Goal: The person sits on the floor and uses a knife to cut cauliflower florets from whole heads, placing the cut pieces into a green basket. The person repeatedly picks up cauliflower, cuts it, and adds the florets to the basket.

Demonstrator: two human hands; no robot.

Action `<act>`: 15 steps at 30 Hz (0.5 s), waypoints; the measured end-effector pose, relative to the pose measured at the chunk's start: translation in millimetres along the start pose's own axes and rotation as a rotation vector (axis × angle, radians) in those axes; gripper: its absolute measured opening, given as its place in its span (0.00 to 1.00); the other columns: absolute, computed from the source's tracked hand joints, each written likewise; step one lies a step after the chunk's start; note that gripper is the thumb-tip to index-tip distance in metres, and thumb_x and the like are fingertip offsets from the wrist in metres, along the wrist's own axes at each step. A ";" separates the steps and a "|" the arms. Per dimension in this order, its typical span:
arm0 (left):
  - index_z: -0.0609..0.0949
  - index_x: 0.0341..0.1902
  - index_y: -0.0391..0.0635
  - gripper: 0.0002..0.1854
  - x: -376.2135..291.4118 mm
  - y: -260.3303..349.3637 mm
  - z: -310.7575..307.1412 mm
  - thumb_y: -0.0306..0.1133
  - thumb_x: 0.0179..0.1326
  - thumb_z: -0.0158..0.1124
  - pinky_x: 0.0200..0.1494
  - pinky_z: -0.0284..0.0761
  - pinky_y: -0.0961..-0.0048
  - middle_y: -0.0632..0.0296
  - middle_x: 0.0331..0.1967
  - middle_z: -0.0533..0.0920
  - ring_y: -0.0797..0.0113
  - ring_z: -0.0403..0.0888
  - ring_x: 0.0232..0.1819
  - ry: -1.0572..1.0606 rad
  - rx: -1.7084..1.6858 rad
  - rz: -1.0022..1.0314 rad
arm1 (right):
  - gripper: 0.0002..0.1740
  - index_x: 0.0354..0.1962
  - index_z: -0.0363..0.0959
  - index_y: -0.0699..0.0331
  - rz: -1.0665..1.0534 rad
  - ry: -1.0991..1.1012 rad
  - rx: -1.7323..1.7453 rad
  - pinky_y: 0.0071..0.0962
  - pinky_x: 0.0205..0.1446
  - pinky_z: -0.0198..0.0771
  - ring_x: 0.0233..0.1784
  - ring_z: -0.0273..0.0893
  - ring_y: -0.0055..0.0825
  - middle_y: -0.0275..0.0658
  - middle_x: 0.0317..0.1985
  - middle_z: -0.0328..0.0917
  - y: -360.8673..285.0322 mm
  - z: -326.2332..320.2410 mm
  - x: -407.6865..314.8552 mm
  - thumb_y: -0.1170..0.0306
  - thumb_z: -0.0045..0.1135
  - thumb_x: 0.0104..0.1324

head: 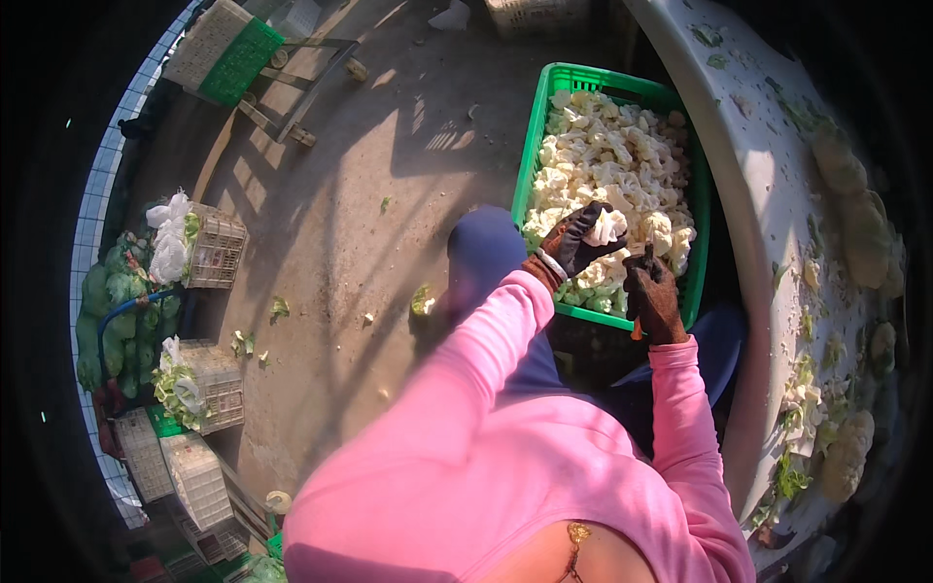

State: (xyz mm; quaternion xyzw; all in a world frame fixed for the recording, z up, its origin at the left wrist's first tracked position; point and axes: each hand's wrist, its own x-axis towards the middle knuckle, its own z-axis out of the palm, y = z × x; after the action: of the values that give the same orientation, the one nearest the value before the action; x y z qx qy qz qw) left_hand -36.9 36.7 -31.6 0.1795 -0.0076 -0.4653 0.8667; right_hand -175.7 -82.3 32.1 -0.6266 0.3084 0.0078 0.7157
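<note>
A green plastic crate point(521, 182) full of cut cauliflower florets point(598, 146) stands on the floor before me. Over its near part, my left hand point(583, 237), in a dark brown glove, holds a white cauliflower piece point(606, 227). Close by on the right is my gloved right hand point(654, 291), closed around a small knife; its orange handle point(637, 329) shows below the fist and its blade points up towards the florets. A larger floret point(657, 232) lies just beyond the right hand.
A pale table point(758, 218) runs along my right, with cauliflower heads point(849, 455) and leaf scraps on it. Crates point(219, 244) with leaves and white bags stand at the left, near green net sacks point(124, 321). A metal-framed cart point(310, 95) is at the upper left. Leaf bits lie on the floor.
</note>
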 end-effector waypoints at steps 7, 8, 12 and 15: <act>0.77 0.51 0.41 0.17 -1.0 -11.0 12.7 0.41 0.66 0.58 0.50 0.73 0.73 0.64 0.45 0.80 0.72 0.76 0.47 -0.161 0.891 0.059 | 0.17 0.47 0.71 0.62 -0.126 -0.104 0.333 0.16 0.23 0.61 0.26 0.71 0.17 0.32 0.34 0.74 5.9 1.6 16.8 0.61 0.55 0.65; 0.76 0.52 0.40 0.17 -2.6 -13.2 14.2 0.39 0.66 0.58 0.49 0.73 0.73 0.63 0.45 0.80 0.71 0.77 0.46 -0.078 1.076 0.083 | 0.15 0.46 0.71 0.62 -0.227 -0.083 0.268 0.16 0.23 0.61 0.26 0.70 0.17 0.33 0.33 0.74 10.5 1.9 20.8 0.62 0.52 0.66; 0.72 0.52 0.38 0.17 -2.4 -11.4 11.8 0.36 0.66 0.58 0.49 0.73 0.73 0.61 0.44 0.80 0.70 0.79 0.45 0.013 0.865 0.092 | 0.15 0.44 0.71 0.62 0.000 -0.353 1.089 0.15 0.21 0.60 0.24 0.67 0.20 0.36 0.33 0.75 26.8 -8.7 34.4 0.61 0.46 0.67; 0.69 0.57 0.35 0.24 7.8 8.0 12.8 0.39 0.65 0.59 0.59 0.69 0.69 0.53 0.51 0.77 0.64 0.74 0.54 -0.060 -0.144 -0.236 | 0.18 0.44 0.70 0.61 0.149 -0.313 1.112 0.15 0.19 0.59 0.23 0.66 0.20 0.35 0.33 0.75 29.9 -29.9 27.1 0.56 0.48 0.66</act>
State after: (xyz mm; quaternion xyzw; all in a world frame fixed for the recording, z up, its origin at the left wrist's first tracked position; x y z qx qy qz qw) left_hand -28.3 30.6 -18.3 0.1023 0.0210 -0.5687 0.8159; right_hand -178.5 -113.0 -7.5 -0.1249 0.2000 -0.0125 0.9717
